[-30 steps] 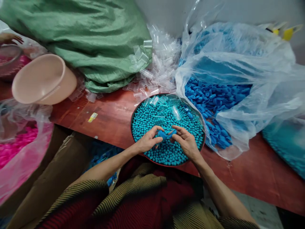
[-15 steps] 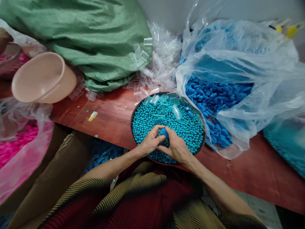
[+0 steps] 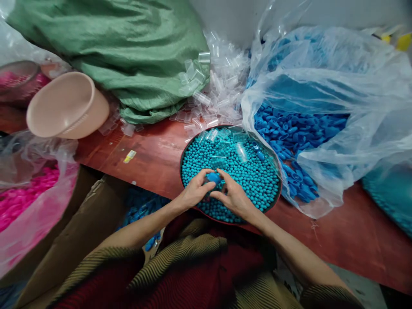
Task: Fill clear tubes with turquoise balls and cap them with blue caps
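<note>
holding a small blue piece above a dish of teal beads

view from the worn camera, looking down on both hands. the left hand has its grip clamped on the small blue piece, which sits between thumb and fingers over the near half of the dish. the right hand faces it from the other side, its grip apart: the thumb lies below, the fingers reach to the edge of the piece, and whether they touch it cannot be told. several clear tubes rest on the beads toward the far rim. the dish stands on a red-brown tabletop. behind it lies a heap of clear plastic pieces, next to a green sack. to the right, a translucent bag opens on many blue caps. to the left stands a pale pink basin; below it, a plastic-lined carton contains bright pink pieces. a small yellow-and-white label lies between basin and dish.
</note>
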The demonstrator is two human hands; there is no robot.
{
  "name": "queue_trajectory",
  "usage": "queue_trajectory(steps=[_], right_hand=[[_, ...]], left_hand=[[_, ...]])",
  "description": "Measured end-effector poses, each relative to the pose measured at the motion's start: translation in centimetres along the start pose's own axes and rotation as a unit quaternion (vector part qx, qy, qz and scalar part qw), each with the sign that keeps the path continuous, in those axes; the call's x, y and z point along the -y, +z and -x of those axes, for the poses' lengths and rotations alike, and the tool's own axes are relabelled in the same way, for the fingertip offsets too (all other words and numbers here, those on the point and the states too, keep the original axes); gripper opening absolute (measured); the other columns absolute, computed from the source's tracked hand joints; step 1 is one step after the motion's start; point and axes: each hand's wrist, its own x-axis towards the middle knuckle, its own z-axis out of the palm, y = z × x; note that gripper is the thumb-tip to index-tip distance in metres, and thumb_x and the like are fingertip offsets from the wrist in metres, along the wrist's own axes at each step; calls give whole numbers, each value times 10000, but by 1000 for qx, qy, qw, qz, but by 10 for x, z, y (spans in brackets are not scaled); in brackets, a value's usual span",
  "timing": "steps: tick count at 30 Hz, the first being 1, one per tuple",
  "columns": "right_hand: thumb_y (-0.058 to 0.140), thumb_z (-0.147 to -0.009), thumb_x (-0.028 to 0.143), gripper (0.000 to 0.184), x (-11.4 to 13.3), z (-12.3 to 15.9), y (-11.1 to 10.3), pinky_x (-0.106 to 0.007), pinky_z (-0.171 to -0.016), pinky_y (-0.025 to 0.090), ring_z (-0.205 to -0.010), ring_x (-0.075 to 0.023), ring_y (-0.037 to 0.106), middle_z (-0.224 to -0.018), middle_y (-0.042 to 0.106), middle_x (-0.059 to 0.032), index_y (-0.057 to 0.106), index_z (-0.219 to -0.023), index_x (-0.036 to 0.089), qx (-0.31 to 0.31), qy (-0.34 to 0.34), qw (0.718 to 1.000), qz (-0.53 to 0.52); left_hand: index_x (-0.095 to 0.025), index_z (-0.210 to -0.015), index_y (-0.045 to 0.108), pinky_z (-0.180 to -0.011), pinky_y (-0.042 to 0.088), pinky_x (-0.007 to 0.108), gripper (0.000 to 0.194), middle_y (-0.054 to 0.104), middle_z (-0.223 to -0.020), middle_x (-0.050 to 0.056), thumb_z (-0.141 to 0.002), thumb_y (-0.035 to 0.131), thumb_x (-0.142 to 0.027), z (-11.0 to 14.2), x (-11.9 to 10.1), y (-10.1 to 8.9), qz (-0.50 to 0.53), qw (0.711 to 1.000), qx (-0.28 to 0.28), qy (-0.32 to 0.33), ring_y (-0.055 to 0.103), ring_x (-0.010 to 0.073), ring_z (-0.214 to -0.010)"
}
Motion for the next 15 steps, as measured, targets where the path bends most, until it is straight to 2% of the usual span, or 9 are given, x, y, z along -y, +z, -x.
queue_trajectory(steps=[2,5,7,9,11,12,13,15], right_hand=[[533,-862,359,346,-10,-10,-11,-320,-677,501,-665,-152,576,-1005,631,-82,533,-1159,180,-31,24,999,0],[506,-875,327,232,-29,-24,-23,-325,-718,480,-730,-179,589,-957,643,-85,596,-1015,165,-62,54,995,52],[501,-877,305,229,-37,-30,-25,-324,-728,470,-760,-188,597,-984,638,-88,598,-1029,164,-46,59,993,93],[499,-881,295,248,-40,-34,-24,-320,-725,466,-777,-191,602,-1026,627,-89,588,-1075,170,-28,62,989,133],[507,-882,303,275,-38,-37,-21,-318,-719,467,-813,-203,607,-1057,618,-90,573,-1116,173,-18,71,983,166],[515,-880,309,285,-37,-38,-20,-318,-719,469,-841,-212,608,-1068,614,-91,568,-1125,173,-14,77,980,181],[522,-878,314,290,-35,-39,-19,-319,-721,471,-870,-221,608,-1080,610,-93,566,-1127,172,-9,82,978,194],[532,-874,315,292,-34,-40,-17,-322,-730,474,-919,-236,603,-1098,602,-96,565,-1125,170,1,89,973,212]], left_hand=[[-185,-1142,459,-588,457,246,408,571,-809,-14,-786,548,-364,14,3,-27,-29,999,-36,6,523,98,-606],[-171,-1122,502,-755,484,310,408,611,-926,34,-789,539,-404,40,16,-75,-148,973,-177,28,588,161,-817],[-171,-1165,503,-829,474,358,458,627,-944,46,-789,529,-431,54,25,-102,-242,928,-282,16,603,197,-884],[-182,-1214,493,-846,474,379,486,636,-947,47,-795,519,-428,62,30,-115,-326,875,-358,6,615,210,-875],[-177,-1201,511,-820,488,366,446,641,-939,51,-812,504,-395,61,28,-113,-373,836,-402,28,624,202,-831],[-170,-1166,532,-798,496,350,399,644,-933,54,-826,490,-374,56,25,-106,-384,827,-407,55,626,195,-813],[-162,-1124,549,-779,501,333,349,647,-922,56,-843,471,-352,48,21,-95,-389,824,-401,88,627,187,-803],[-166,-1054,571,-767,506,305,268,652,-936,60,-876,436,-315,26,14,-70,-399,840,-335,154,629,177,-825]])
